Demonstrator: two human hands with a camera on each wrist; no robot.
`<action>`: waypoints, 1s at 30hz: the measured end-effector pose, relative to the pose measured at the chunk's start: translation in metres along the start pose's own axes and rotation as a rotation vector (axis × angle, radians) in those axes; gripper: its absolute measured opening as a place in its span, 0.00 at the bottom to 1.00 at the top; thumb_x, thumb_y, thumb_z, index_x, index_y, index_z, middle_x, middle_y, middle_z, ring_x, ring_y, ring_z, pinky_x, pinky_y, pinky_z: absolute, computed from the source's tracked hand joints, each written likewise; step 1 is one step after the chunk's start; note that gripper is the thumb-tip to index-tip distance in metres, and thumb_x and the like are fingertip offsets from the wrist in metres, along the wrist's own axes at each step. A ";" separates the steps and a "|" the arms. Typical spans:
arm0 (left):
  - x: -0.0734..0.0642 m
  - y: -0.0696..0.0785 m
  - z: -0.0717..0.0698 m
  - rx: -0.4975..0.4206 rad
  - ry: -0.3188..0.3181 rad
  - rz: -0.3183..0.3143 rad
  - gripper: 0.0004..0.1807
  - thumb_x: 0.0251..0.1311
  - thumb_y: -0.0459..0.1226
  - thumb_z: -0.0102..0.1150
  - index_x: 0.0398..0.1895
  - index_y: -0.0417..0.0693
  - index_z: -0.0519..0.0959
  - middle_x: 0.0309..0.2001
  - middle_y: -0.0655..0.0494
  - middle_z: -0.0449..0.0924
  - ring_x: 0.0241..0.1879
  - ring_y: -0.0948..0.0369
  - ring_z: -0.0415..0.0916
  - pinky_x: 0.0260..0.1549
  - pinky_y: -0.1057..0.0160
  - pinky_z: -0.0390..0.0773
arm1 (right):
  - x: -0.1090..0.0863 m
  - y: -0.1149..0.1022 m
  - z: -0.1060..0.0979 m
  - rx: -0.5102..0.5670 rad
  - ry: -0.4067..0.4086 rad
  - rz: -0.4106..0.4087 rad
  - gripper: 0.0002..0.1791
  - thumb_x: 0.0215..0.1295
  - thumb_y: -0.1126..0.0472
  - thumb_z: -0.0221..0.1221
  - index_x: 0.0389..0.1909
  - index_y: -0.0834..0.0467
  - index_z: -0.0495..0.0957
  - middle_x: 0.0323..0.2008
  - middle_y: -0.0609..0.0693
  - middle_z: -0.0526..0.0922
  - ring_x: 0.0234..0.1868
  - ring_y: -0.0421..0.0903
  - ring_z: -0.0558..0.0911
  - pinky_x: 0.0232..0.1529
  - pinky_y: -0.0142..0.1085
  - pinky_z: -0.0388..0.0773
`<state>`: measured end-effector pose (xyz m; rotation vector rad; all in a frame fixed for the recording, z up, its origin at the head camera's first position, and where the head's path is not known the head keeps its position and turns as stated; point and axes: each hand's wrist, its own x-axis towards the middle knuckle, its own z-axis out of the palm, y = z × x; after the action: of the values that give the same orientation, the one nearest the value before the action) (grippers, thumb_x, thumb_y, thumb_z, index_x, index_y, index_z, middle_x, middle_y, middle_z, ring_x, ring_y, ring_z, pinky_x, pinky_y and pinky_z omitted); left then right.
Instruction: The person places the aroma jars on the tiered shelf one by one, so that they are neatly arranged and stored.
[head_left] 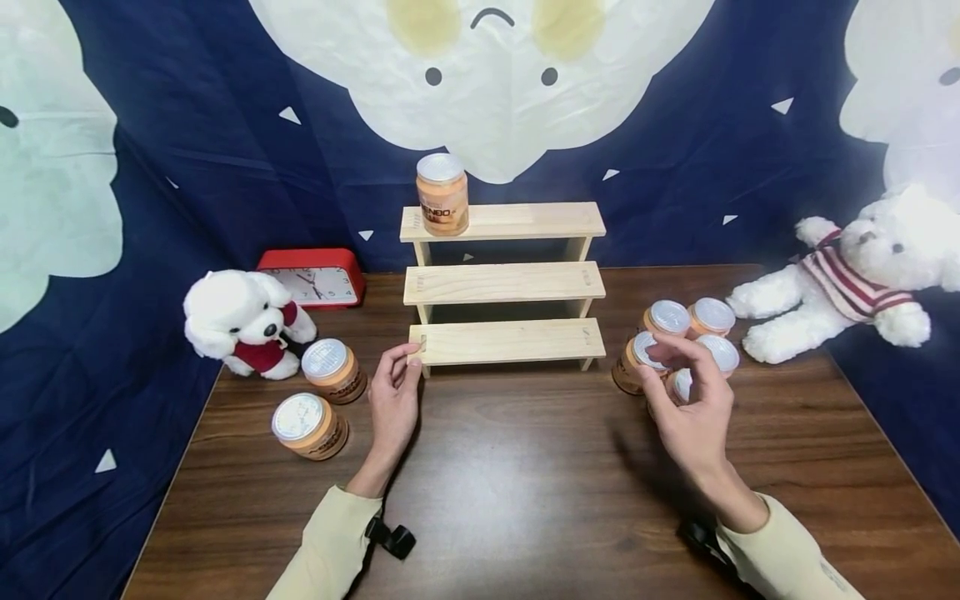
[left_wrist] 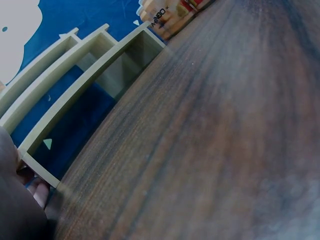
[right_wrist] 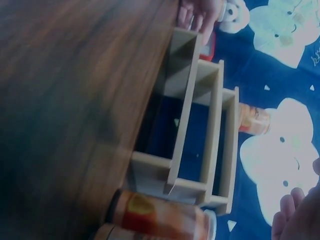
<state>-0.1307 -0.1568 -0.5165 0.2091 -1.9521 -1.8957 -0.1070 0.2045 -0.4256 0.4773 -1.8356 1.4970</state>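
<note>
A three-tier wooden shelf (head_left: 506, 342) stands at the middle back of the table. My left hand (head_left: 393, 400) grips the left end of its lowest tier, with fingertips partly behind the end board in the left wrist view. My right hand (head_left: 693, 417) hovers over several orange jars with silvery-white lids, its thumb and fingers apart and nothing held. One jar (head_left: 633, 371) is partly hidden under this hand; another jar (head_left: 667, 317) stands behind it. In the right wrist view the fingers are above the jar lids. A single jar (head_left: 442, 200) sits at the top tier's left end.
Two more jars, a rear jar (head_left: 335, 371) and a front jar (head_left: 311, 427), stand left of my left hand. Behind them are a white plush dog (head_left: 240, 321) and a red clock (head_left: 315, 279). A white teddy bear (head_left: 847, 275) leans at the right beside the jars.
</note>
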 end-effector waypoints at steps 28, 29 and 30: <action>0.000 0.000 0.000 0.015 -0.005 -0.027 0.12 0.80 0.28 0.59 0.61 0.34 0.82 0.56 0.36 0.89 0.51 0.70 0.84 0.54 0.75 0.79 | -0.023 0.013 -0.054 -0.357 0.093 0.111 0.27 0.49 0.81 0.74 0.54 0.77 0.84 0.47 0.31 0.83 0.46 0.30 0.79 0.51 0.26 0.72; 0.000 0.000 0.000 0.016 -0.004 -0.029 0.12 0.81 0.28 0.59 0.61 0.34 0.82 0.56 0.35 0.89 0.51 0.70 0.84 0.54 0.75 0.79 | -0.024 0.017 -0.057 -0.379 0.094 0.121 0.27 0.48 0.81 0.75 0.54 0.75 0.85 0.47 0.30 0.83 0.46 0.29 0.79 0.51 0.25 0.71; 0.000 0.000 0.000 0.017 -0.003 -0.030 0.12 0.81 0.28 0.59 0.61 0.34 0.82 0.56 0.35 0.89 0.51 0.70 0.84 0.54 0.75 0.79 | -0.026 0.019 -0.061 -0.396 0.089 0.136 0.28 0.48 0.80 0.75 0.55 0.74 0.86 0.47 0.30 0.82 0.46 0.29 0.78 0.51 0.24 0.71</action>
<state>-0.1307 -0.1572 -0.5161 0.2417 -1.9782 -1.8992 -0.0849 0.2638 -0.4529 0.0955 -2.0594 1.1731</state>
